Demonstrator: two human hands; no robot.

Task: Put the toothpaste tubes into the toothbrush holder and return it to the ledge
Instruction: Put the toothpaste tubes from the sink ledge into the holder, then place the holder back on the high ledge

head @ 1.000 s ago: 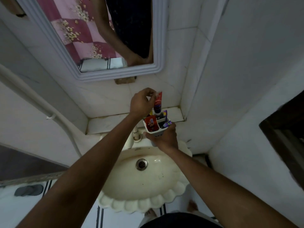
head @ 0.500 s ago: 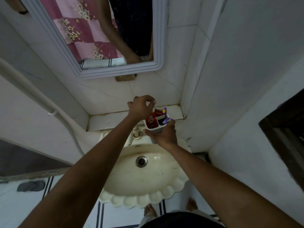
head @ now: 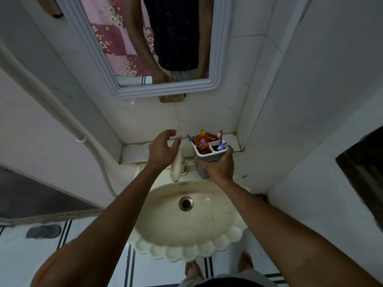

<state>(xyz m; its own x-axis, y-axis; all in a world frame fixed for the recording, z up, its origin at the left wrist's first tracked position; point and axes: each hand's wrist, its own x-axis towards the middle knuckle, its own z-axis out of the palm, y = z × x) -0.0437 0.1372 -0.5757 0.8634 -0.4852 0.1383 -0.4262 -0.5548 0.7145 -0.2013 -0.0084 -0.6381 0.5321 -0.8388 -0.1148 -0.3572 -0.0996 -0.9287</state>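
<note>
The right hand [head: 217,167] is wrapped around the body of the white toothbrush holder [head: 207,160], holding it in the air over the back rim of the sink [head: 186,245], just in front of the tiled ledge [head: 136,151] and not set down on it. The holder has at least 2 compartments. The left one is packed with red toothpaste tubes [head: 202,142], their ends sticking up above the rim; how many there are I cannot tell, they overlap. The right one holds a purple toothbrush [head: 220,136], and another purple brush head [head: 223,145] leans at the rim near the thumb. More brush tips poke up behind the tubes, too small to sort out. The holder's lower part is covered by the fingers. The left hand [head: 162,151] hangs empty beside it above the tap [head: 177,167], fingers loosely spread and curled, touching nothing.
</note>
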